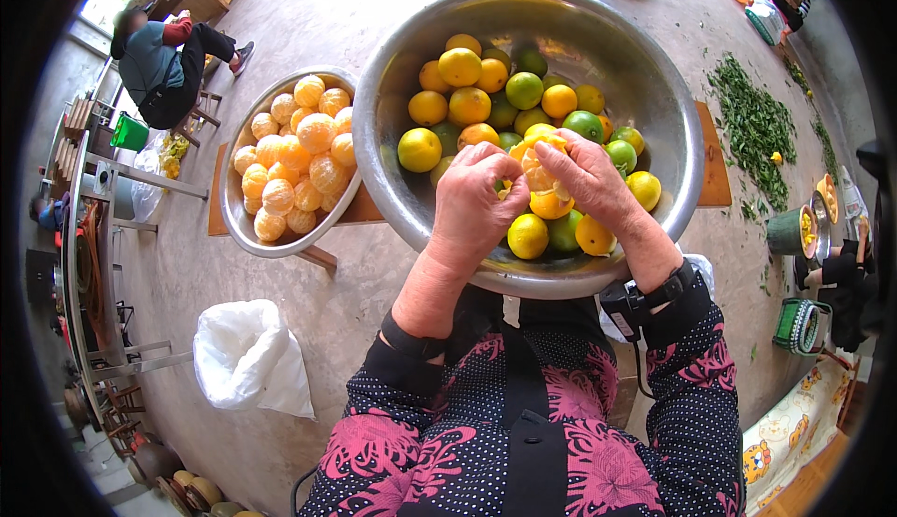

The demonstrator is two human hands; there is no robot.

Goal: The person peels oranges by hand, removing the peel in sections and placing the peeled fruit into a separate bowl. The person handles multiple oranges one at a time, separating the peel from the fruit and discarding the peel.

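Over a large metal basin [382,188], both hands are at a partly peeled citrus fruit [538,170]. My right hand [596,177] is closed around the fruit, its thumb on top by a flap of yellow peel. My left hand [476,198] is at the fruit's left side, thumb and forefinger pinched together; a scrap of peel shows between them, and whether they pull on it is hard to tell. Unpeeled green, yellow and orange citrus fruits [459,67] lie in the basin. To its left, a smaller metal bowl [235,216] is heaped with peeled citrus fruits [317,133].
Basin and bowl stand on a wooden bench [713,160]. A white plastic bag [252,356] is on the floor at lower left. Green leaves [753,121] lie scattered at right. A person [158,61] sits at upper left; others sit along the right side.
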